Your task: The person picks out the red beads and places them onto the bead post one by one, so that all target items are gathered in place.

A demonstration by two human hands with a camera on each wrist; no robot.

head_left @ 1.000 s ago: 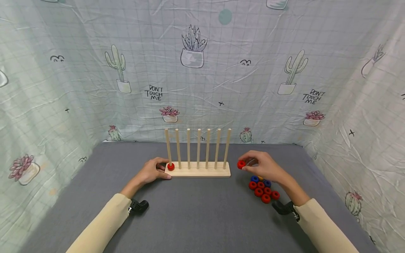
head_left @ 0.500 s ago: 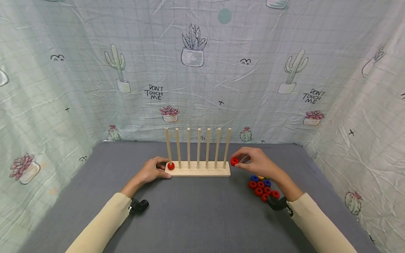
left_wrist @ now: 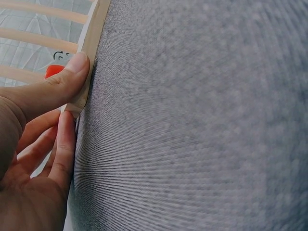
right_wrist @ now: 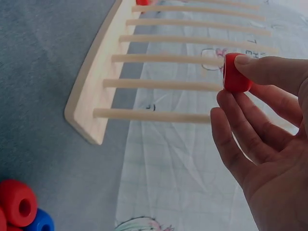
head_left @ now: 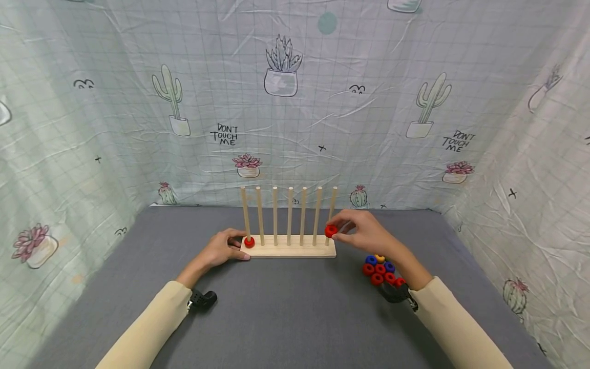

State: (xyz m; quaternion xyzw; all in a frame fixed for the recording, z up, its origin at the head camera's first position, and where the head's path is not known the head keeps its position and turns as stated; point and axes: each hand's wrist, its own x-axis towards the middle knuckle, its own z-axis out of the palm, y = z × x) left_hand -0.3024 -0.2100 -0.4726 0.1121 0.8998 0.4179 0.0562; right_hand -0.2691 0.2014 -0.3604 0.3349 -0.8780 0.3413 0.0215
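Note:
A wooden peg board (head_left: pixel 288 250) with several upright pegs stands mid-table. My left hand (head_left: pixel 222 249) holds its left end, the thumb along the front edge and the other fingers round the end. One red bead (head_left: pixel 249 242) sits at the foot of the leftmost peg, partly hidden by the thumb in the left wrist view. Between thumb and fingertips, my right hand (head_left: pixel 361 231) pinches another red bead (right_wrist: pixel 236 72). In the head view this bead overlaps the rightmost peg (head_left: pixel 333 201), below its tip; in the right wrist view it overlaps pegs further along.
To the right of the board lies a cluster of red beads (head_left: pixel 377 279), with blue beads (head_left: pixel 371 260) and a yellow bead (head_left: pixel 379 259). My right wrist camera (head_left: pixel 395 293) hangs over its near edge. A patterned curtain (head_left: pixel 295 128) closes off the grey table's back.
My right hand has moved left with the red bead, from beside the pile to the rightmost peg. The left hand has stayed on the board's end.

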